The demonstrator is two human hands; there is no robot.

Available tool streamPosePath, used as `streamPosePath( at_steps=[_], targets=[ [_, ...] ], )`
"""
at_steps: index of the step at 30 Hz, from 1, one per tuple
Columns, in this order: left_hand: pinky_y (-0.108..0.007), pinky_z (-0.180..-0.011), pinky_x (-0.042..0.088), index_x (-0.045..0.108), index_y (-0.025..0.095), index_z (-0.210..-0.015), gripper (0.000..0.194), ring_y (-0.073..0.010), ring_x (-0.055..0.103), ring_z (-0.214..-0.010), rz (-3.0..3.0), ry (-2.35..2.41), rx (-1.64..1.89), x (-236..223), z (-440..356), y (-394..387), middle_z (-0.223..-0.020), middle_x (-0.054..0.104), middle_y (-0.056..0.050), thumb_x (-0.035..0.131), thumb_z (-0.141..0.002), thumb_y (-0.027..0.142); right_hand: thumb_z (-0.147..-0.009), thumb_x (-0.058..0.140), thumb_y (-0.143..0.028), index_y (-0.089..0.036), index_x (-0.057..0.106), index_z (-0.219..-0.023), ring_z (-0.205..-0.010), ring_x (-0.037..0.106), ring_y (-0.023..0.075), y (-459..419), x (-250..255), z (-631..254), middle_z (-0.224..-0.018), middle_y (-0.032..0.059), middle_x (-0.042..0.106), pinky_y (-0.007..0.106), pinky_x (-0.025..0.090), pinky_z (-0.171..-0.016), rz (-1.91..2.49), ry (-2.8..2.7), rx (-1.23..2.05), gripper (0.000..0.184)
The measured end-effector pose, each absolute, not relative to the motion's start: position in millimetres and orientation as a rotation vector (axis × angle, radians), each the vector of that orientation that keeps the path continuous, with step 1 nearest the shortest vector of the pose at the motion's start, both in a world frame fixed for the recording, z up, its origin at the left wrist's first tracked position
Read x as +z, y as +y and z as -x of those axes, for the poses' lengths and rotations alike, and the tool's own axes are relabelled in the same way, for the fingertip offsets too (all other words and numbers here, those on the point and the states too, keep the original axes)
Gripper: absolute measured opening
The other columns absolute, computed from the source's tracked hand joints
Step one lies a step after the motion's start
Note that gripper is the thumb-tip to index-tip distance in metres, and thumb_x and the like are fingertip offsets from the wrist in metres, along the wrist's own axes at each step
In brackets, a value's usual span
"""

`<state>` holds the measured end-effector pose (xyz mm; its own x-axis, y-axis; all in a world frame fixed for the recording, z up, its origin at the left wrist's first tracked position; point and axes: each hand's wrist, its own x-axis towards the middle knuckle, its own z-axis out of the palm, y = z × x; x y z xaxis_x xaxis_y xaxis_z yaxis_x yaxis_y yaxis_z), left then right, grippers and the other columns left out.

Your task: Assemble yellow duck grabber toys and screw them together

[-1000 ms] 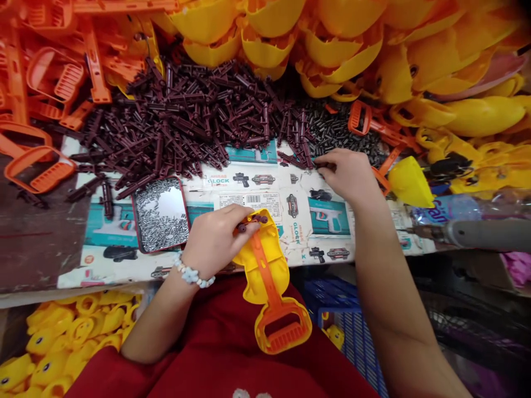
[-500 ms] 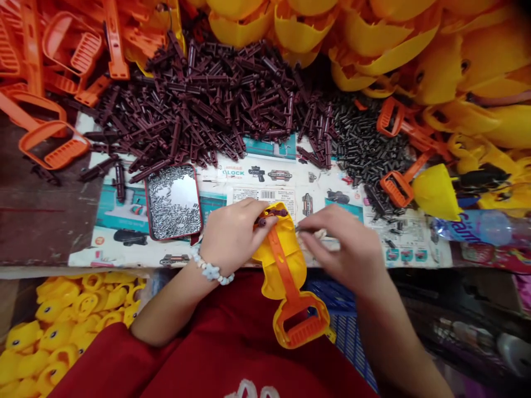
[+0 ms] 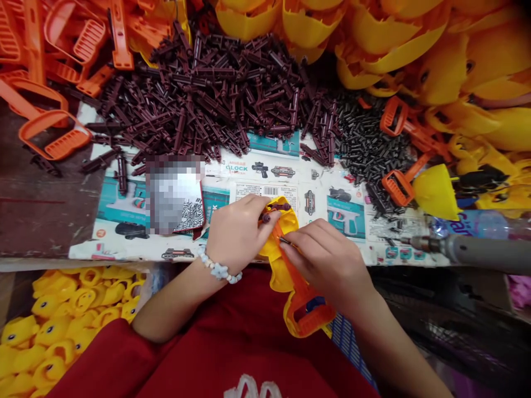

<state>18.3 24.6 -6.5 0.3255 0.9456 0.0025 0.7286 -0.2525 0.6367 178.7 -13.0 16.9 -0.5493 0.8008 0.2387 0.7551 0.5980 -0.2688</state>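
Observation:
My left hand (image 3: 237, 229) is closed on the upper end of a yellow plastic shell (image 3: 281, 275), which hangs over the table's front edge. An orange handle piece (image 3: 309, 321) lies inside the shell, its slotted grip at the lower end. Dark maroon plastic parts (image 3: 267, 218) stick out by my left thumb. My right hand (image 3: 332, 260) pinches a small dark part (image 3: 286, 241) between thumb and fingertips, right over the orange shaft. Whether that part touches the shaft I cannot tell.
Maroon parts (image 3: 207, 94) heap at the back, beside small black cylinders (image 3: 373, 138). A tray (image 3: 202, 207) of small metal pieces, partly pixelated, stands left. A power screwdriver (image 3: 477, 250) lies at right. Orange handles (image 3: 53, 135), yellow shells (image 3: 381, 38) and yellow ducks (image 3: 53, 326) surround the workspace.
My right hand has moved left and down onto the orange shaft with the small dark part. The shell's lower end has swung slightly right and up. A power screwdriver now shows at right.

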Motion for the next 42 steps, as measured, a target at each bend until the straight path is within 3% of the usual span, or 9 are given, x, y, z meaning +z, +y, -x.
streamPosePath(
  at_steps=[7,14,18,22,29,32,35,39,42],
  targets=[
    [-0.032,-0.077,0.053,0.055,0.013,-0.112,0.026,-0.0201,0.064,-0.093,-2.039,1.298,0.531,-3.2,-10.6,14.4,-0.107,0.067,-0.009,0.046,-0.089,0.022,-0.099,0.044,-0.018,-0.01,0.057,-0.086,-0.075,0.048,0.0155,-6.5,13.4,-173.6,-0.082,0.0038,0.054,0.027,0.039,-0.07,1.268,-2.324,0.351,0.02],
    [-0.031,-0.076,0.054,0.059,0.015,-0.107,0.025,-0.02,0.067,-0.089,-2.027,1.36,0.617,-8.9,-7.7,12.4,-0.102,0.07,-0.007,0.049,-0.087,0.024,-0.096,0.048,-0.015,-0.012,0.054,-0.088,-0.074,0.047,0.0129,-20.8,27.2,-185.7,-0.082,0.0015,0.053,0.024,0.037,-0.068,1.291,-2.299,0.623,0.011],
    [-0.031,-0.072,0.055,0.061,0.013,-0.105,0.025,-0.0207,0.068,-0.085,-2.046,1.368,0.653,-10.8,-10.1,12.2,-0.098,0.071,-0.008,0.049,-0.086,0.024,-0.094,0.049,-0.012,-0.011,0.053,-0.088,-0.074,0.048,0.0134,-25.4,21.7,-186.8,-0.083,0.0019,0.054,0.025,0.037,-0.07,1.305,-2.289,0.573,0.007],
    [-0.033,-0.073,0.056,0.059,0.011,-0.108,0.026,-0.0214,0.067,-0.086,-2.061,1.359,0.632,-9.3,-9.9,10.0,-0.099,0.07,-0.009,0.049,-0.086,0.022,-0.097,0.047,-0.018,-0.012,0.054,-0.084,-0.072,0.048,0.0135,-20.8,17.6,-180.3,-0.081,0.0011,0.054,0.025,0.036,-0.067,1.339,-2.277,0.527,0.016],
    [-0.038,-0.103,0.044,0.04,0.005,-0.129,0.049,-0.0237,0.047,-0.124,-2.125,1.192,0.543,-8.9,-1.4,8.7,-0.132,0.049,-0.018,0.047,-0.08,0.009,-0.099,0.043,-0.021,-0.011,0.055,-0.092,-0.075,0.051,0.0153,-17.5,14.1,-169.8,-0.082,0.0034,0.055,0.025,0.038,-0.069,1.447,-2.241,0.258,0.017],
    [-0.038,-0.101,0.046,0.04,0.011,-0.129,0.049,-0.0231,0.05,-0.122,-2.07,1.246,0.543,-12.3,-1.5,6.9,-0.132,0.049,-0.016,0.046,-0.08,0.009,-0.098,0.046,-0.019,-0.013,0.053,-0.091,-0.074,0.052,0.0149,-21.0,13.9,-172.0,-0.083,0.0022,0.056,0.025,0.04,-0.069,1.432,-2.219,0.35,0.012],
    [-0.04,-0.096,0.05,0.042,0.008,-0.127,0.046,-0.0246,0.055,-0.115,-2.109,1.222,0.599,-14.2,-3.7,3.4,-0.126,0.054,-0.017,0.047,-0.081,0.009,-0.096,0.051,-0.016,-0.015,0.053,-0.089,-0.074,0.053,0.0143,-23.3,14.0,-173.4,-0.081,0.0005,0.057,0.025,0.041,-0.07,1.387,-2.18,0.443,0.008],
    [-0.041,-0.091,0.052,0.043,0.004,-0.125,0.043,-0.0264,0.058,-0.111,-2.192,1.137,0.614,-14.1,-6.9,-0.3,-0.123,0.057,-0.021,0.044,-0.083,0.009,-0.096,0.05,-0.015,-0.014,0.053,-0.086,-0.073,0.052,0.0151,-23.5,11.6,-168.0,-0.08,0.0015,0.057,0.025,0.04,-0.069,1.41,-2.19,0.304,0.01],
    [-0.037,-0.09,0.052,0.044,0.012,-0.122,0.041,-0.0227,0.06,-0.107,-2.089,1.191,0.618,-15.0,-8.5,-0.2,-0.12,0.059,-0.014,0.049,-0.081,0.01,-0.096,0.048,-0.014,-0.012,0.054,-0.089,-0.071,0.05,0.0153,-24.0,10.2,-164.3,-0.08,0.0029,0.055,0.026,0.04,-0.069,1.47,-2.218,0.225,0.009]
  ],
)
